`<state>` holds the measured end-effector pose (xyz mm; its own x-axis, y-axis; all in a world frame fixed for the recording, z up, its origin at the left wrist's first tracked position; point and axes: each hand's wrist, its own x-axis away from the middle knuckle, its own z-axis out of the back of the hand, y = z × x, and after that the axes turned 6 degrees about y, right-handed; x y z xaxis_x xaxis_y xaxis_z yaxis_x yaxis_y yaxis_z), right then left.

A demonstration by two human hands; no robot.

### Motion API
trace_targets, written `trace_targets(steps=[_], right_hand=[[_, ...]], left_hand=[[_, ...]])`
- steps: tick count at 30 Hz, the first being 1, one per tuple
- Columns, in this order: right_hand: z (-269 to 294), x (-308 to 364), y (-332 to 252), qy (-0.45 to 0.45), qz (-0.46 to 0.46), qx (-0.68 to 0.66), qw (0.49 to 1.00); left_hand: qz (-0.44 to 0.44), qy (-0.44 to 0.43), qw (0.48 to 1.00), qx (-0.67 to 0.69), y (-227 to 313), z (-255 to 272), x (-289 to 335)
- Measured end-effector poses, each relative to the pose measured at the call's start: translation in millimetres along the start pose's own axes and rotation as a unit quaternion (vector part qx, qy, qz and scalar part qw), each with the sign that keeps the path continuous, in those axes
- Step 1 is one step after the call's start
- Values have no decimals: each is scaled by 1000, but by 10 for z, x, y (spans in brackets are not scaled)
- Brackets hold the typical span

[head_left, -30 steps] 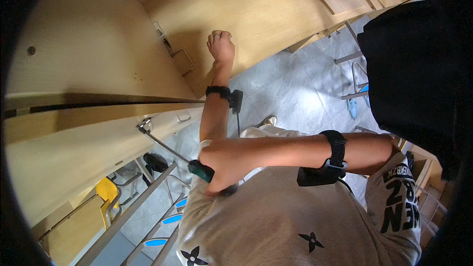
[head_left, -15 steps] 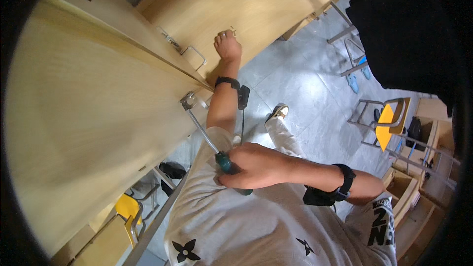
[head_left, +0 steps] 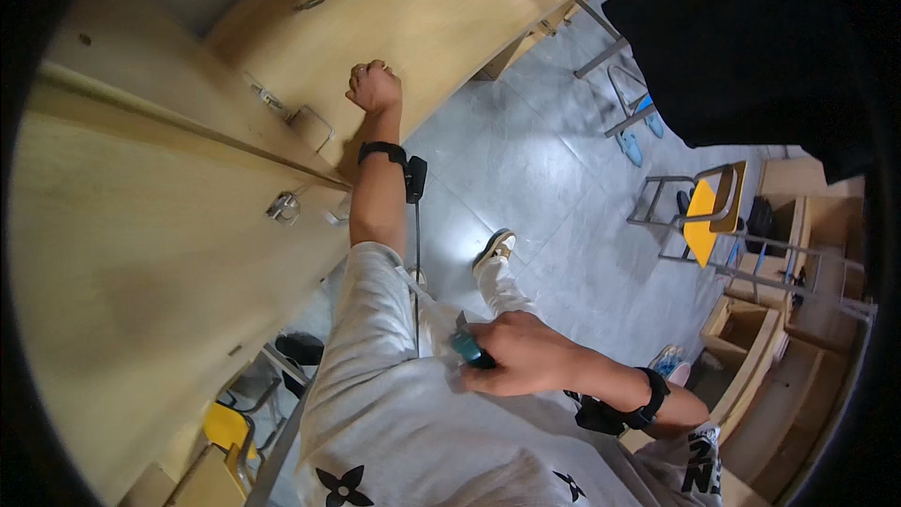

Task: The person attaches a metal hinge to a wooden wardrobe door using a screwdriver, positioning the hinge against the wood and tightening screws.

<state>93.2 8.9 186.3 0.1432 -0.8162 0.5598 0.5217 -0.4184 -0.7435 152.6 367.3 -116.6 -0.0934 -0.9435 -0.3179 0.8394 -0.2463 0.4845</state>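
My right hand (head_left: 521, 353) is wrapped around the teal handle of a screwdriver (head_left: 465, 347), held low in front of my shirt. Its shaft is hard to make out. A metal fitting (head_left: 283, 207) on the wooden panel (head_left: 150, 253) at left stands apart from the tool. My left hand (head_left: 374, 87) is stretched forward with its fingers curled in, over the far light wood surface (head_left: 441, 28). Whether anything small is inside those fingers is hidden. Close to the left forearm are a metal handle (head_left: 313, 124) and a latch (head_left: 267, 97).
A yellow chair (head_left: 699, 223) stands on the grey tiled floor at right, beside open wooden compartments (head_left: 741, 329). Another yellow chair (head_left: 228, 427) is at lower left. A dark cloth-like shape (head_left: 741, 47) covers the upper right. Blue shoes (head_left: 630, 145) lie beyond.
My right hand has drawn the screwdriver away from the metal fitting, back and to the right. The left hand stays stretched out, fingers still curled. The whole view has shifted slightly.
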Motion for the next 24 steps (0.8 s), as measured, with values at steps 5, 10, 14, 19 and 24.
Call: trace_targets(steps=[5, 10, 14, 19, 24], right_hand=[[147, 203, 174, -20, -32, 17, 999], [81, 334, 572, 109, 10, 12, 994], [-5, 358, 742, 270, -50, -118, 954], [-149, 302, 556, 212, 1, -271, 939], [-477, 82, 292, 205, 31, -278, 938]], left_hand=[[8, 12, 997, -81, -20, 14, -83], [-64, 75, 969, 228, 160, 503, 83], [87, -77, 758, 641, 552, 1394, 961], [304, -272, 531, 743, 184, 2676, 1785], [380, -258, 383, 802, -256, 3211, 1792]])
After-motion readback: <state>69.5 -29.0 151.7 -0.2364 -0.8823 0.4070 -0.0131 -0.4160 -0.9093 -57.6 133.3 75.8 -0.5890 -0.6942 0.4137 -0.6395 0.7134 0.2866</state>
